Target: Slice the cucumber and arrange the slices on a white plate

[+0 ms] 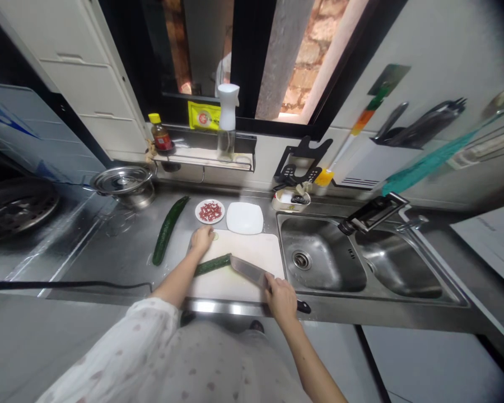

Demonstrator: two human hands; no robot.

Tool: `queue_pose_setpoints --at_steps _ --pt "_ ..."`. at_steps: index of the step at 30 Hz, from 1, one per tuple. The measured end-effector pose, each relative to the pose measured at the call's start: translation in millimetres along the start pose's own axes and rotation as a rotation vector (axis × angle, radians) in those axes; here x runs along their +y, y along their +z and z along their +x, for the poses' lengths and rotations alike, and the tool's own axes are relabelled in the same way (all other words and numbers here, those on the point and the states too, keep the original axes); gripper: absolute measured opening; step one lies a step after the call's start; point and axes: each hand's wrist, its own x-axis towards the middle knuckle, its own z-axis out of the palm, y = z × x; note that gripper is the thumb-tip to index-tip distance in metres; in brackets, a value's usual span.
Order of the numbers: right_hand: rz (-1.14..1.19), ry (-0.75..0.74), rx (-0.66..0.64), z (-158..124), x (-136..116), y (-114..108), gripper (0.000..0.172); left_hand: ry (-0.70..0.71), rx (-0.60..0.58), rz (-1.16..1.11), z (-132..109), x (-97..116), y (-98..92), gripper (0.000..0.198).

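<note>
My right hand (280,298) is wrapped round the black handle of a kitchen knife (248,270). The blade's tip end meets the right end of a green cucumber (212,265), which lies across a white cutting board (260,246). At the board's upper left corner is my left hand (202,239), away from that cucumber, its fingers drawn together at a small pale cucumber slice (215,237). A second, whole cucumber (168,230) lies on the steel counter left of the board. Behind the board stand an empty white plate (244,218) and a small plate of chopped red bits (210,211).
A double sink (325,254) with a black faucet (372,215) adjoins the board on the right. A lidded steel pot (126,184) stands at the back left. The wall rack (201,158) holds a sauce bottle (161,133) and a spray bottle (227,117).
</note>
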Motion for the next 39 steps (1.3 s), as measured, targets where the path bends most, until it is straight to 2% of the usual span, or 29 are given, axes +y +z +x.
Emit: queue_pose_setpoints --at_steps 3,8,15,25,29,35,39 --pt "0.012 -0.007 0.000 0 1 0 0.045 -0.004 0.030 0.014 -2 -2 0.4 0.023" --pt "0.008 0.000 -0.009 1 1 -2 0.045 0.011 0.005 0.053 -3 -3 0.8 0.018" --pt "0.020 0.010 -0.026 1 -1 -6 0.046 0.032 -0.015 0.069 -1 -1 -1.3 0.022" --pt "0.064 0.032 -0.056 4 -3 -9 0.047 0.011 -0.012 0.030 -6 -1 -2.7 0.023" --pt "0.107 0.062 -0.063 5 -3 -8 0.047 -0.051 0.019 0.000 -8 -3 -4.0 0.025" --pt "0.180 0.093 -0.031 6 -4 -3 0.040 -0.093 0.096 -0.096 -23 -5 -7.3 0.025" --pt "0.260 0.137 0.003 6 -8 -4 0.036 -0.042 0.063 -0.177 -42 0 -8.9 0.024"
